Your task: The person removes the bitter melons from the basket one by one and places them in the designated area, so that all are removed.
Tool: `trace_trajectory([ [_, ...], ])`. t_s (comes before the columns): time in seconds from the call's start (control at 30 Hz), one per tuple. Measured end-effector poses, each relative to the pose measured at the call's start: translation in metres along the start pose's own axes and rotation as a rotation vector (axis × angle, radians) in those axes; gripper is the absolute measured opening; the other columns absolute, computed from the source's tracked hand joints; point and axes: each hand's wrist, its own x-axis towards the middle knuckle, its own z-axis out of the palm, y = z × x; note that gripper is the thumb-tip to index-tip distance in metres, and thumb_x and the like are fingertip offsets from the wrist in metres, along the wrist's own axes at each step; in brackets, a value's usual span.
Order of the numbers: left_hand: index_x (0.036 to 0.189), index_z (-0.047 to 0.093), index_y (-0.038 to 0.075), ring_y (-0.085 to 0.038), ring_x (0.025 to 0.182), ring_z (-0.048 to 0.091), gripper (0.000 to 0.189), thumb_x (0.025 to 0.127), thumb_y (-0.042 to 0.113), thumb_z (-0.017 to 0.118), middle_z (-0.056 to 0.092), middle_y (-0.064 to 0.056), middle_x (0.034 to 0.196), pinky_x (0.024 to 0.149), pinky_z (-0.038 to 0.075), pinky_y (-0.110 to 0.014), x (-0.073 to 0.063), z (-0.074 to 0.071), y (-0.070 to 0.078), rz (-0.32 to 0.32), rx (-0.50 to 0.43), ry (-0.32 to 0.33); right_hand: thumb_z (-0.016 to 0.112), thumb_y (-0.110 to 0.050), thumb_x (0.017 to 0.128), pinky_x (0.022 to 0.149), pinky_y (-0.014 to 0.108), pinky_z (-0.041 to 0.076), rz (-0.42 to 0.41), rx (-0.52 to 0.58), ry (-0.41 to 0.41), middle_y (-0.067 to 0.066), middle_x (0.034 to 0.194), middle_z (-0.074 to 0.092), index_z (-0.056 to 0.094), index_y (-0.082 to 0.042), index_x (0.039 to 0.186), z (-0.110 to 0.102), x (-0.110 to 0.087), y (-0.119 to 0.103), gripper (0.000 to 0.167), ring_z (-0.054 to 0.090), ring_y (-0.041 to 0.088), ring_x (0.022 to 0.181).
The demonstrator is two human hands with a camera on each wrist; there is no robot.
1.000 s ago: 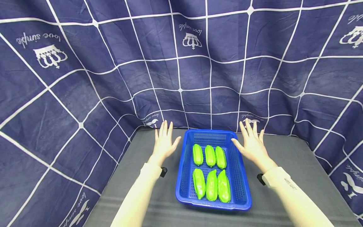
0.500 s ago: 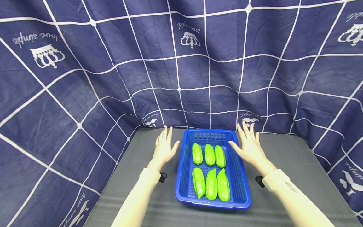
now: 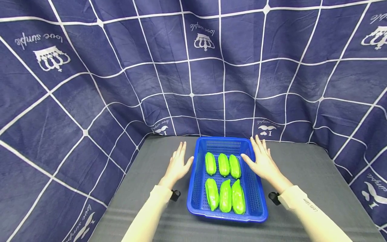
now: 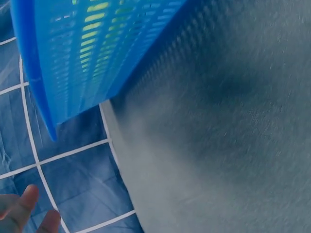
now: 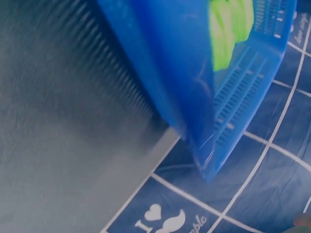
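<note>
A blue plastic basket (image 3: 193, 198) with slotted walls lies between my two hands. In it are several glossy bright green, elongated, ridged vegetables (image 3: 224, 165), set in a back row and a front row. My left hand (image 3: 177, 167) is held beside the basket's left rim, fingers extended and thumb toward it. Over the right rim my right hand (image 3: 262, 162) has its fingers spread, the thumb overlapping the basket's inside in the head view. Neither hand holds anything. Left fingertips (image 4: 30, 196) show low in the left wrist view; the right wrist view catches barely a fingertip.
The basket stands on a dark grey table surface (image 3: 145, 215). A navy curtain (image 3: 208, 77) with white grid lines and printed crowns hangs behind and at both sides. Black wrist-worn devices (image 3: 274, 198) sit under both cream sleeves.
Both hands have come lower and closer to the basket, the right moving left over its rim and the left edging toward it. The basket and vegetables stay in place.
</note>
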Motion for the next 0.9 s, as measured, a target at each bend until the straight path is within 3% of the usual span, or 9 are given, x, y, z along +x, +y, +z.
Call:
trace_trajectory([
  [0.13, 0.156, 0.024, 0.009, -0.045, 0.139, 0.037, 0.070, 0.099, 0.036, 0.053, 0.027, -0.019, 0.160, 0.111, 0.033, -0.061, -0.005, 0.007, -0.003, -0.032, -0.090, -0.032, 0.059, -0.040, 0.096, 0.111, 0.074, 0.010, 0.036, 0.069, -0.025, 0.029, 0.161, 0.012, 0.021, 0.001, 0.155, 0.004, -0.003, -0.005, 0.081, 0.005, 0.054, 0.146],
  [0.33, 0.155, 0.026, 0.006, -0.037, 0.124, 0.056, 0.068, 0.099, 0.033, 0.054, 0.032, -0.023, 0.156, 0.106, 0.041, -0.056, -0.009, 0.018, -0.003, -0.073, -0.202, -0.071, 0.056, -0.039, 0.098, 0.115, 0.065, 0.020, 0.080, 0.107, -0.071, 0.030, 0.159, 0.017, 0.023, 0.004, 0.153, 0.017, -0.007, -0.011, 0.078, 0.017, 0.050, 0.146],
  [0.6, 0.153, 0.029, 0.002, -0.035, 0.118, 0.059, 0.067, 0.098, 0.029, 0.055, 0.036, -0.023, 0.153, 0.100, 0.045, -0.055, -0.013, 0.024, -0.001, -0.071, -0.234, -0.074, 0.050, -0.040, 0.100, 0.116, 0.061, 0.021, 0.150, 0.145, -0.156, 0.031, 0.157, 0.021, 0.020, 0.005, 0.153, 0.025, -0.009, -0.023, 0.077, 0.020, 0.048, 0.145],
  [0.9, 0.154, 0.029, 0.006, -0.030, 0.109, 0.061, 0.066, 0.098, 0.029, 0.055, 0.040, -0.022, 0.149, 0.092, 0.050, -0.051, -0.015, 0.026, 0.001, -0.086, -0.260, -0.086, 0.049, -0.043, 0.100, 0.118, 0.057, 0.021, 0.277, 0.240, -0.224, 0.031, 0.158, 0.019, 0.017, 0.006, 0.154, 0.031, -0.006, -0.029, 0.080, 0.020, 0.047, 0.146],
])
